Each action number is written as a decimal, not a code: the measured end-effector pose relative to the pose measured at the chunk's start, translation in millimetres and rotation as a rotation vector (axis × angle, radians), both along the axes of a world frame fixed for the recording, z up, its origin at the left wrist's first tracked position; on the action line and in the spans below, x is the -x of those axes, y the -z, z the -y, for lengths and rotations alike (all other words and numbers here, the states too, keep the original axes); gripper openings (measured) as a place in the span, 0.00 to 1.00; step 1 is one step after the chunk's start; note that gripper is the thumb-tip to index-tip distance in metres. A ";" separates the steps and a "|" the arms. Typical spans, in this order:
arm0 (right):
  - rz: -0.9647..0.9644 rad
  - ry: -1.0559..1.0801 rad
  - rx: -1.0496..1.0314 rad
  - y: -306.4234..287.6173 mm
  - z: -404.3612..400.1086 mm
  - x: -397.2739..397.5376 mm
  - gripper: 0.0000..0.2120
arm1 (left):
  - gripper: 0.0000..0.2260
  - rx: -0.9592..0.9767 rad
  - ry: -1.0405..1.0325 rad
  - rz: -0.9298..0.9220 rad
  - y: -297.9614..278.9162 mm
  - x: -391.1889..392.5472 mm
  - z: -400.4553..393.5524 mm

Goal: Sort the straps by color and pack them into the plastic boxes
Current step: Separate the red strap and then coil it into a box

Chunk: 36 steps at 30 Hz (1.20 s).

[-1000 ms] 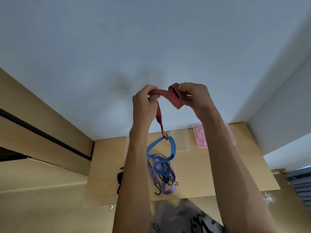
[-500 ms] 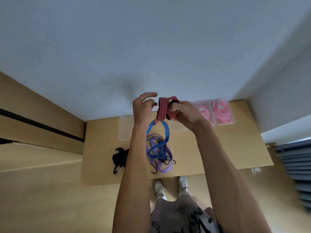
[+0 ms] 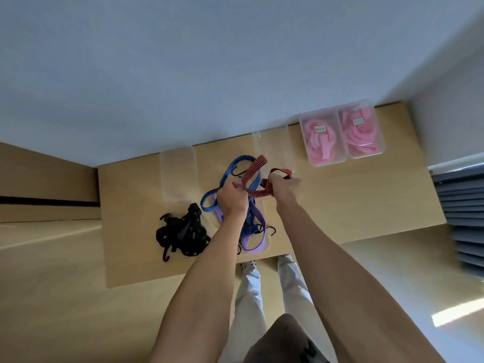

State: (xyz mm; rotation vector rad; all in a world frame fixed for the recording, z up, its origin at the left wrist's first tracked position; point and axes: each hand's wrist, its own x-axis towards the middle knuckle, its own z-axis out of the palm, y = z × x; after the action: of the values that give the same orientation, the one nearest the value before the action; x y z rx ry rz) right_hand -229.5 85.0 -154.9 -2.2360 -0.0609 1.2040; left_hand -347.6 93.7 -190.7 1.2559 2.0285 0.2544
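Both hands hold a red strap with black stripes (image 3: 255,169) low over the wooden table (image 3: 340,205). My left hand (image 3: 233,199) pinches one part of it and my right hand (image 3: 284,187) grips folded loops of it. A blue strap (image 3: 227,176) with black hooks lies under the hands. Beneath it a purple strap (image 3: 258,218) lies in a clear box (image 3: 267,241) at the table's front. A pile of black straps (image 3: 184,233) sits to the left. Two empty clear boxes stand at the back, one on the left (image 3: 179,174), one in the middle (image 3: 272,145).
Two clear boxes filled with pink straps (image 3: 320,138) (image 3: 362,132) stand at the back right against the white wall. The table's front edge is near my legs. A grey slatted object (image 3: 463,221) is on the floor to the right.
Both hands came down from in front of the wall to just above the table, carrying the red strap. The view tilted downward, so more table and floor show.
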 end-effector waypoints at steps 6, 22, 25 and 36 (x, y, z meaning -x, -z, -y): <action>0.093 0.018 0.128 18.3 18.8 5.5 0.13 | 0.08 -0.080 0.263 -0.155 9.2 -15.2 -30.1; 0.200 -0.228 0.132 -7.8 5.8 -13.4 0.21 | 0.06 -0.383 0.143 0.013 -50.3 -22.0 -39.5; 0.170 -0.335 0.117 -24.8 2.1 -20.5 0.18 | 0.08 -0.410 0.237 0.028 -88.3 -26.6 -48.1; 0.026 -0.693 -0.111 -156.5 -18.5 -43.3 0.10 | 0.16 0.021 0.531 -0.140 -90.0 -17.1 -25.5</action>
State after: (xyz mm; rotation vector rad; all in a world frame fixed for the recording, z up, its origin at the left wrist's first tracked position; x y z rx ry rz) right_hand -186.2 103.6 1.6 -2.1917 -0.9521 1.4594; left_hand -330.6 119.2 -100.7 1.7801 1.7208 -0.1093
